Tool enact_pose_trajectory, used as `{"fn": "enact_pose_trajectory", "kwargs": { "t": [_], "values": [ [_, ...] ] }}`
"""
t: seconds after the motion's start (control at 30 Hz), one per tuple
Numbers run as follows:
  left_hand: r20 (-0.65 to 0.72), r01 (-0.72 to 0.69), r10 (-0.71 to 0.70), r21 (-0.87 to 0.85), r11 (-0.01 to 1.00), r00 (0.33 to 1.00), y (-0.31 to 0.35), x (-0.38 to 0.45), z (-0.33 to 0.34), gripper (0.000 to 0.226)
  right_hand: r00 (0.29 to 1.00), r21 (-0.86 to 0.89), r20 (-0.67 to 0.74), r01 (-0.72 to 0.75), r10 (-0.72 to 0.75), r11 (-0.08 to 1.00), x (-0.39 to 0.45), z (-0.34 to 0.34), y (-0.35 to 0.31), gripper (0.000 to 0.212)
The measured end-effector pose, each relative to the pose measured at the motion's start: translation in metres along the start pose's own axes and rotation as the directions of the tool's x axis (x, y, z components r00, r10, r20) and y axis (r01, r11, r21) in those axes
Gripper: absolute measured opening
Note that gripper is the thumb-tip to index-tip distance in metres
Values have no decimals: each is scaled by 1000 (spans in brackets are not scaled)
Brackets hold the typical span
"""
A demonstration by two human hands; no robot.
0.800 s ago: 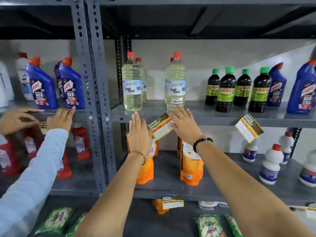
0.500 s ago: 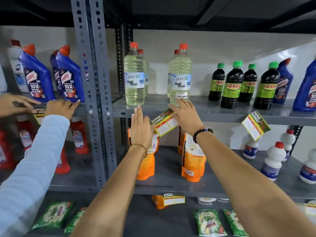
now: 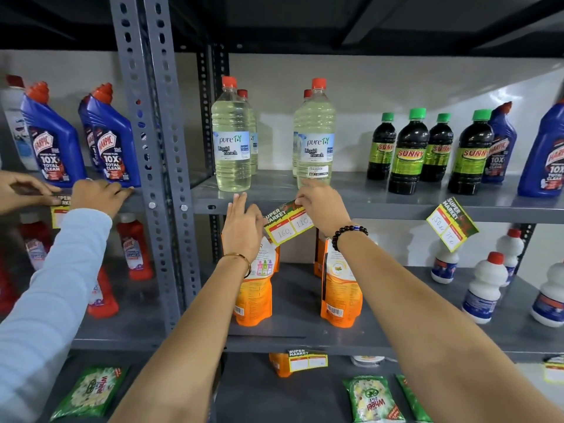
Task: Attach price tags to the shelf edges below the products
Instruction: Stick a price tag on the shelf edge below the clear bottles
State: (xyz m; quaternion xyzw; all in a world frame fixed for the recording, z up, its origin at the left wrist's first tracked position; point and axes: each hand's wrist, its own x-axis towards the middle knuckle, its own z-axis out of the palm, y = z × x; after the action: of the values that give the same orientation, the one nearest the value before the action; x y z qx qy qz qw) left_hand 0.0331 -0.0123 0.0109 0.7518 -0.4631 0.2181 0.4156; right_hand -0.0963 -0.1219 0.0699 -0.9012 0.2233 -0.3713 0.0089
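A yellow and green price tag [image 3: 288,225] marked 160 and 110 hangs tilted against the grey shelf edge [image 3: 381,213], below two clear liquid bleach bottles [image 3: 232,148] [image 3: 316,145]. My right hand [image 3: 320,206] pinches the tag's upper right corner with its fingertips at the shelf edge. My left hand [image 3: 242,227] stands upright just left of the tag, fingers loosely extended, thumb near the tag's left end; I cannot tell whether it touches.
Another person's hands [image 3: 97,195] press a tag [image 3: 61,206] on the left bay's shelf edge under blue Harpic bottles [image 3: 113,141]. A second tag [image 3: 451,227] hangs crooked below the Sunny bottles [image 3: 409,154]. Orange pouches [image 3: 340,288] stand on the shelf below.
My right hand went from lying flat over the tag to pinching its upper corner. My left hand's fingers curled slightly and drew nearer the tag. The tag stays tilted.
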Motion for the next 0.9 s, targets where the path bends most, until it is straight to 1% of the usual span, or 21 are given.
{"fn": "enact_pose_trajectory", "kwargs": {
  "t": [0.13,0.23,0.33,0.47,0.57,0.73,0.9],
  "values": [
    [37,-10,10,5,1000,999,0,4,-5,13,998,107,-13,-54,56,993,-9,3,1,13],
    [-2,-80,80,26,996,997,-3,8,-16,14,996,172,2,-88,89,981,-17,6,2,12],
    [38,-125,122,85,988,992,-10,13,-26,15,996,230,19,-84,82,970,-21,8,-3,11],
    [97,-153,141,139,978,985,-18,17,-33,14,996,226,-6,-85,89,970,-23,12,-9,12],
    [84,-139,128,141,980,988,-18,20,-35,11,991,248,-30,-116,127,962,-23,14,-13,11],
    [65,-124,114,172,977,991,-16,30,-40,10,973,263,-126,-156,194,952,-18,17,-20,14],
    [42,-122,116,224,967,992,-15,34,-40,10,959,243,-141,-207,246,948,-12,19,-26,15]
  ]
}}
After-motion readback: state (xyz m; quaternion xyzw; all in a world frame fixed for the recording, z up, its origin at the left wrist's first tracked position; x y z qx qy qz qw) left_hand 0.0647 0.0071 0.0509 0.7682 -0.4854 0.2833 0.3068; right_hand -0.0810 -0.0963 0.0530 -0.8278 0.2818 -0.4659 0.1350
